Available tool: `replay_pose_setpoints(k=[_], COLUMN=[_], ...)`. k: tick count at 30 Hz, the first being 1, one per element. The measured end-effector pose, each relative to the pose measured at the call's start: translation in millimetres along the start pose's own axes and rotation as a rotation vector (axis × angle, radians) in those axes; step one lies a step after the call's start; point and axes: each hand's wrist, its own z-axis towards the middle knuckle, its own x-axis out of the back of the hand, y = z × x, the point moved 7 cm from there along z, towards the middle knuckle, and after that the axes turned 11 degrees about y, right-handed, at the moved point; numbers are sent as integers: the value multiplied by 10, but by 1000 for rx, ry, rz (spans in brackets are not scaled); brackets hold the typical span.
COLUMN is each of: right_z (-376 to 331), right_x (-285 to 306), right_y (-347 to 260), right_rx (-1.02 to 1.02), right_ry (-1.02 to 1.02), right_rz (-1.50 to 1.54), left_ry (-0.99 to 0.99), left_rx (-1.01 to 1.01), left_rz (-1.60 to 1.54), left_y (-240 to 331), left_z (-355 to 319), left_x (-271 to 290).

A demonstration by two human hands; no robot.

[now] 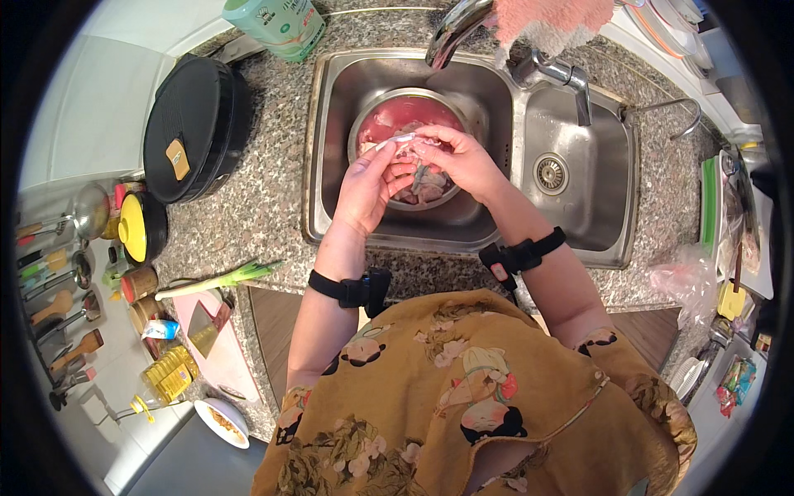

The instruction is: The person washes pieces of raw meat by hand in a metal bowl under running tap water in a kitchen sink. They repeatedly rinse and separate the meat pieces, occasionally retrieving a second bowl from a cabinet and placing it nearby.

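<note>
In the left sink basin [335, 107] stands a round metal bowl [353, 136] of reddish water [401, 112], with pieces of raw meat [428, 192] in it. Above the bowl, my left hand [370, 186] and my right hand [465, 163] meet over a pale pink and white piece of raw meat [400, 140]. Fingertips of both hands pinch it, one hand at each side. My fingers partly cover the piece and the bowl's contents. The curved metal faucet [451, 37] reaches over the far side of this basin.
Right of the bowl is a second basin [550, 215] with a drain. On the left counter are a black lidded pan [188, 128], a green onion [219, 281], a cleaver [203, 326] on a pink cutting board [227, 368] and an oil bottle [169, 376]. A pink cloth [554, 21] hangs by the faucet.
</note>
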Motion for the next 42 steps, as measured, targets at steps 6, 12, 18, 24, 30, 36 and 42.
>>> replay_pose_setpoints(k=[6, 12, 18, 24, 30, 36, 42], right_z=[-88, -55, 294, 98, -494, -349, -1088], right_x=[-30, 36, 105, -52, -109, 50, -66], right_y=[-35, 150, 966, 351, -386, -178, -622], right_rx=[-176, -313, -351, 323, 723, 487, 799], right_ry=[-7, 0, 14, 72, 198, 181, 210], right_rz=[56, 217, -236, -1101, -637, -804, -629], left_ry=[-2, 103, 232, 53, 166, -46, -57], left_rx=[-51, -40, -38, -424, -942, -1114, -155], left_rz=[19, 116, 233, 818, 999, 1548, 857], left_y=[13, -63, -209, -92, 416, 479, 514], left_z=[-42, 84, 30, -109, -310, -508, -628], left_x=[-20, 175, 203, -90, -52, -402, -277])
